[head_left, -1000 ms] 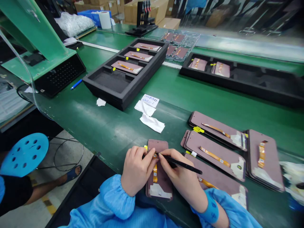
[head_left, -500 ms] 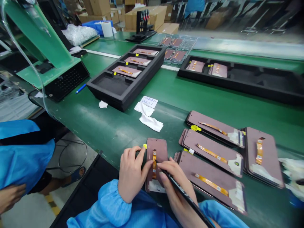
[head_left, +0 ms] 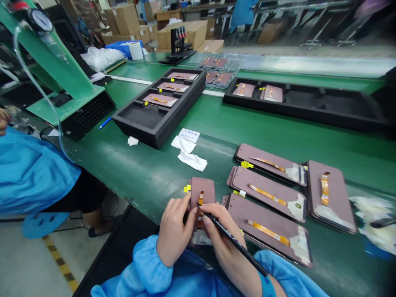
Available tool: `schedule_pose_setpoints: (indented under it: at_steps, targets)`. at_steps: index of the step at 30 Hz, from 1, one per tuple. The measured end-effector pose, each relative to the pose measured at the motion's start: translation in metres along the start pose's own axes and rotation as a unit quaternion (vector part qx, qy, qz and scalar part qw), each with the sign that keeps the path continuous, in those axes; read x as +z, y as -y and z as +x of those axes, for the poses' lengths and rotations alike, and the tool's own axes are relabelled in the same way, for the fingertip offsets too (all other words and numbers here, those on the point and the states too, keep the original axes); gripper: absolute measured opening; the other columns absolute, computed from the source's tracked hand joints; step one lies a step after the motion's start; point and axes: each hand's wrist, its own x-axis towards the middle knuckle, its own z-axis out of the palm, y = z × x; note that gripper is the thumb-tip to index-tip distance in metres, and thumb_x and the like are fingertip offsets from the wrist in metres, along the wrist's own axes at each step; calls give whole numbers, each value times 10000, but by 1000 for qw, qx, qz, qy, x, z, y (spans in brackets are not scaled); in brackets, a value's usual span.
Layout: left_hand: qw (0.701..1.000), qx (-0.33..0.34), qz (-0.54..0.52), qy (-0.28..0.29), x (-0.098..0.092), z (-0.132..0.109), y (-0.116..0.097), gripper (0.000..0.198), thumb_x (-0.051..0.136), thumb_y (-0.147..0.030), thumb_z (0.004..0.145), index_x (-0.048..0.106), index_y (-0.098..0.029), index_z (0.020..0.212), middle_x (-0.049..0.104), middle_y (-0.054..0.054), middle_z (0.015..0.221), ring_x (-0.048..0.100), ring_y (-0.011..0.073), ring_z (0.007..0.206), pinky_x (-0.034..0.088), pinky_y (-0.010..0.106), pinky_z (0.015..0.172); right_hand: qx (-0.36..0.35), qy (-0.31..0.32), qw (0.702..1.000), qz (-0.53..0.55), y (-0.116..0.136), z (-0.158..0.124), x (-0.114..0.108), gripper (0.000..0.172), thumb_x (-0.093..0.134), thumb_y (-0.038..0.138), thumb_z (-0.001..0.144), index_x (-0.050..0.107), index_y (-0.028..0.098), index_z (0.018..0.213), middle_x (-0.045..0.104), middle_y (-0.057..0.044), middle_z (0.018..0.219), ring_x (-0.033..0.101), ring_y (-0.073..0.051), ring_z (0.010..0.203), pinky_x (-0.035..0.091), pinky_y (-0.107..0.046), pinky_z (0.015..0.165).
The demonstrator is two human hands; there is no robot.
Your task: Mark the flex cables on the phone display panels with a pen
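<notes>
A person in a blue coat [head_left: 31,173] is now seen at the left. The display panel [head_left: 202,187], at the green belt's [head_left: 148,173] near edge, is grasped by the left hand [head_left: 176,231]; the black stylus [head_left: 241,248], pinched in the right hand [head_left: 221,237], has been moved onto its flex cable [head_left: 201,198].

I see an electronics assembly line: a green worktop [head_left: 247,119], black foam trays [head_left: 157,105] of screen panels, probably cartons [head_left: 185,35] behind.

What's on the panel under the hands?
An orange flex cable, fingers of the left hand, and the tip of the black tool in the right hand. Hands cover the panel lower down.
</notes>
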Motion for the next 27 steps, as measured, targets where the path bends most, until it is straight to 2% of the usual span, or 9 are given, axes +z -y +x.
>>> schedule_pose_setpoints:
  at_steps: [3,5,8,12,15,17,19,23,27]
  targets:
    - [990,-57,-131,17,-3,3,3,418,437,-371,943,509,-196,1316,613,2,789,557,119,718,457,244,713,-46,-32,997,-44,5,1,-9,212,462,164,952,554,259,1118,583,-21,1095,542,-158,1059,342,-346,1044]
    - [976,-102,-194,-8,-12,7,8,433,471,-407,921,535,-190,1290,623,-12,776,561,99,668,457,210,663,-62,-53,995,-62,7,4,-18,199,472,165,942,563,252,1096,585,-22,1079,555,-157,1038,377,-327,1012]
    - [966,-146,-198,-79,-35,13,22,478,513,-444,886,552,-171,1276,637,-15,794,576,95,681,459,189,659,-17,-59,997,-45,3,11,-26,139,500,202,933,561,242,1052,589,-12,967,596,-128,830,487,-233,739]
    - [975,-165,-114,-98,-62,22,50,479,491,-447,892,557,-170,1276,649,-1,799,586,118,684,463,215,649,68,5,996,-50,-8,26,-23,96,510,277,928,552,209,875,546,24,720,502,-98,563,393,-198,484]
    - [985,-100,60,-127,-67,23,58,383,472,-393,915,613,-197,1212,649,46,894,582,173,804,463,292,750,94,38,994,-52,-14,32,-17,154,507,311,926,557,202,830,550,24,706,507,-101,590,394,-197,511]
    - [962,-22,193,-194,-62,20,53,315,502,-332,910,650,-201,1155,623,81,992,535,216,929,432,350,835,92,43,993,-59,-17,34,-15,176,508,330,927,561,203,817,555,26,709,516,-104,619,401,-200,548]
    - [945,69,240,-214,-51,16,42,257,529,-249,901,661,-191,1113,604,84,978,502,212,929,419,346,828,82,35,992,-88,-19,36,-15,187,508,337,928,560,205,805,556,30,703,512,-104,622,396,-206,562]
    - [949,212,212,-101,-21,10,19,196,531,-173,899,654,-188,1050,588,38,854,476,162,818,401,295,726,69,11,987,-146,-24,38,-18,145,530,318,911,562,209,820,587,37,714,539,-103,627,407,-204,578]
    - [944,210,247,-71,-2,9,10,295,531,-264,912,592,-199,1193,568,36,847,460,176,815,377,319,693,59,13,986,-155,-27,39,-16,151,547,311,899,561,210,788,598,43,683,556,-101,603,417,-196,559]
